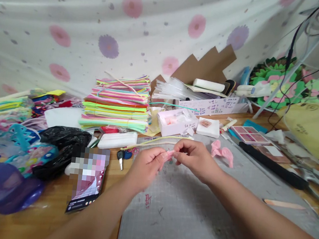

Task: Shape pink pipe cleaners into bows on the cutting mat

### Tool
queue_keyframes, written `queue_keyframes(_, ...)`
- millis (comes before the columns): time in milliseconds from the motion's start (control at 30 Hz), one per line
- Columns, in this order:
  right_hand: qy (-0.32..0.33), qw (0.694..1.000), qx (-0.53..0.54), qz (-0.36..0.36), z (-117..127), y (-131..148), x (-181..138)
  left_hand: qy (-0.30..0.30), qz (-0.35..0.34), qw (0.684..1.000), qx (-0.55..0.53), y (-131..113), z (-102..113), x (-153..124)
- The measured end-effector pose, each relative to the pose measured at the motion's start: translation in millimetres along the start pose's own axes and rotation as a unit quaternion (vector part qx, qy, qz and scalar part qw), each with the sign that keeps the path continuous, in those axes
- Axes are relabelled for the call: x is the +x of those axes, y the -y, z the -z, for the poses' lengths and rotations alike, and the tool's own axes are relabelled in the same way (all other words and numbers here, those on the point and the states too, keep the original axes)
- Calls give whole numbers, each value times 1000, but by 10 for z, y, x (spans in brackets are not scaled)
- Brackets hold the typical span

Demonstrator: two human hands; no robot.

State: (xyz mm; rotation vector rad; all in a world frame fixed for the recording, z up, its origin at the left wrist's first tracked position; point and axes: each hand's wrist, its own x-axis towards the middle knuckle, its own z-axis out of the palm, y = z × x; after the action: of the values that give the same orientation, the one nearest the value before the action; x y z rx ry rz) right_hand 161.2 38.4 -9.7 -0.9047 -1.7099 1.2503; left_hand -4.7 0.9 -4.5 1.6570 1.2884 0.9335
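Observation:
Over the grey cutting mat (166, 212), both hands meet at a small pink piece (169, 155), mostly hidden by fingers; it looks like fuzzy pipe cleaner, though its shape cannot be made out. My left hand (147, 166) is closed on its left end, thumb on top. At the other end my right hand (194, 158) pinches it between thumb and fingertips. Just beyond the right hand lies a curled pink fuzzy piece (221, 152) on the mat. Pale yellow pipe cleaners (157, 139) stretch across behind the hands.
A tall stack of coloured pipe cleaners (116, 105) stands behind, beside a white box (177, 122). To the left are a phone (89, 182), a key (120, 159) and a black plastic bag (63, 151). Rightward lie a black-handled tool (272, 165), scissors (311, 171) and a wooden stick (284, 204).

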Motion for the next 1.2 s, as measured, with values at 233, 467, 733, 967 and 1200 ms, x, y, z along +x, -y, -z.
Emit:
queue_keyframes(233,-6,998,65,11,-37,10,-8,14,6,997,-73,31,-40,-3)
queue_keyframes(467,9,996,-58,67,8,43,-7,4,9,1000,-16,1,-21,-9)
queue_keyframes(733,-28,908,-294,296,14,3,-39,-30,40,999,-6,-1,-28,15)
queue_keyframes(967,-22,849,-363,384,50,-1,-53,4,97,978,-186,-15,-39,15)
queue_keyframes(1200,44,869,-335,362,90,67,-48,-7,-38,986,163,-5,21,-2)
